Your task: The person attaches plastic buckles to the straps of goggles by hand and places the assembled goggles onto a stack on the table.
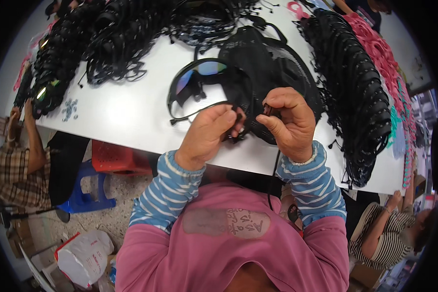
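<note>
A pair of goggles (198, 90) with a black frame and mirrored lens lies on the white table in front of me. My left hand (209, 130) is closed just below it, fingers curled round a small dark piece that is mostly hidden. Across a short gap, my right hand (293, 121) pinches a small dark bit between thumb and forefinger, too small to name. Behind both hands a black mesh bag (282, 63) lies flat. A thin black cord hangs below my right hand.
Rows of black straps (348, 92) fill the table's right side, beside pink straps (374, 44). More black bundles (119, 44) lie at the far left, near small clear pieces (70, 110). People sit at both sides. A blue stool (86, 187) and white bag (84, 255) stand left.
</note>
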Demonstrator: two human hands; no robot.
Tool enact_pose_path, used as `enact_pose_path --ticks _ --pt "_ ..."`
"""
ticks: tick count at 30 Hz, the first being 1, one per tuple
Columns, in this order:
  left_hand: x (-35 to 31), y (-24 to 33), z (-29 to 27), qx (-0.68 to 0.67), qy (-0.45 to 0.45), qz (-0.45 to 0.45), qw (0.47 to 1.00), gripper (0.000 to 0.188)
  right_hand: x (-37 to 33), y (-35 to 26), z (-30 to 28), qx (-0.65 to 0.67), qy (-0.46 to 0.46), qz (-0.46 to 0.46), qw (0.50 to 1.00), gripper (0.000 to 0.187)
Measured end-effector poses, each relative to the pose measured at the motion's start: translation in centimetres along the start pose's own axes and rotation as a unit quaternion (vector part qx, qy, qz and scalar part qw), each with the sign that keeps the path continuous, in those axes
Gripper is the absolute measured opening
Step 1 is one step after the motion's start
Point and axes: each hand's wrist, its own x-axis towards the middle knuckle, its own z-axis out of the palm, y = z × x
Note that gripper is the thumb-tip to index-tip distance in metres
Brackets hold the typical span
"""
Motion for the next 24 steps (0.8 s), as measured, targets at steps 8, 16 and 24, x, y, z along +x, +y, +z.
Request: enact_pose_path --ticks 8,16,24 --pt "-1.0 -0.5 0.7 0.12 0.048 0.038 0.991 0.021 -3.7 -0.2 -11.4 -0.137 0.141 0.244 0.95 0.02" --pt "-0.8 -1.2 1.5 0.125 0.037 0.03 0.991 0.023 -2.5 -2.6 -1.7 -0.138 -0.085 -0.063 0.985 0.025" --pt "-1.1 -2.0 1.7 0.122 0.055 0.0 0.991 0.024 -2.8 -1.0 -0.2 -0.125 -0.046 -0.115 0.984 0.024"
